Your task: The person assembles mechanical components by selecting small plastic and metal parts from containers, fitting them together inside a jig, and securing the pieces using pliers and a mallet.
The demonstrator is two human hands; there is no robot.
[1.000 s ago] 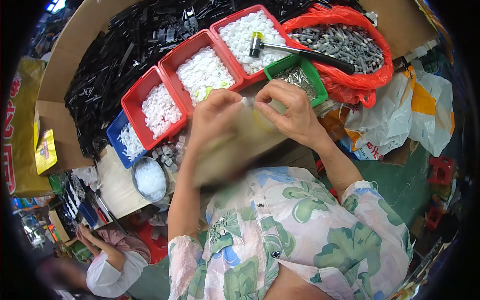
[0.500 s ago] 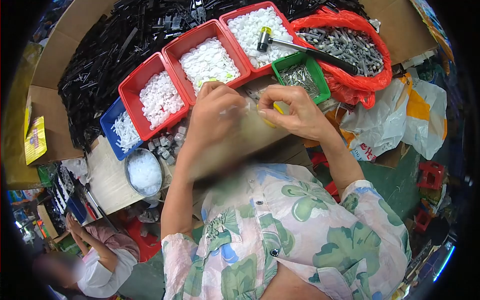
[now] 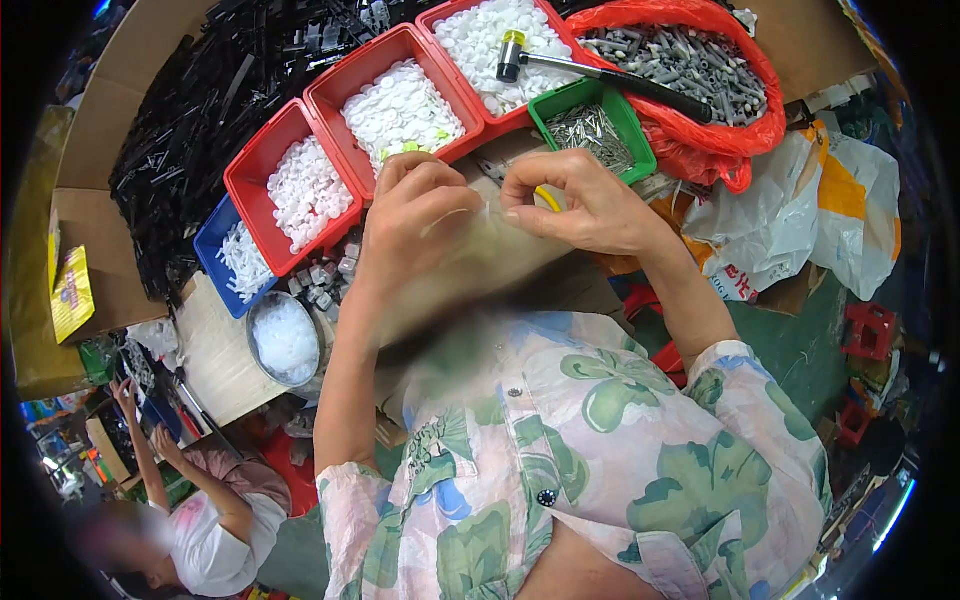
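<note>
My left hand (image 3: 420, 215) is closed in front of the middle red bin (image 3: 385, 62), its fingers curled round something too small and blurred to make out. To its right, my right hand (image 3: 580, 200) is pinched, thumb against forefinger; what lies between the tips is hidden. A yellow curved piece (image 3: 548, 199) shows behind the right fingers. Beyond that hand sits a green bin (image 3: 592, 130) of thin metal parts. White pieces fill the red bins, among them the left red bin (image 3: 245, 185). A black-handled hammer (image 3: 610, 76) lies across the right red bin and the red bag.
A red bag (image 3: 735, 160) of grey parts stands at the upper right, beside white plastic bags (image 3: 850, 205). Black parts (image 3: 190, 150) are heaped behind the bins. A blue bin (image 3: 215, 262) and a bowl (image 3: 285, 340) sit left. A co-worker (image 3: 225, 520) is at lower left.
The bins have shifted slightly up and left in the view. My hands stay near each other, the right one's fingertips now lower. The co-worker's hands have moved apart.
</note>
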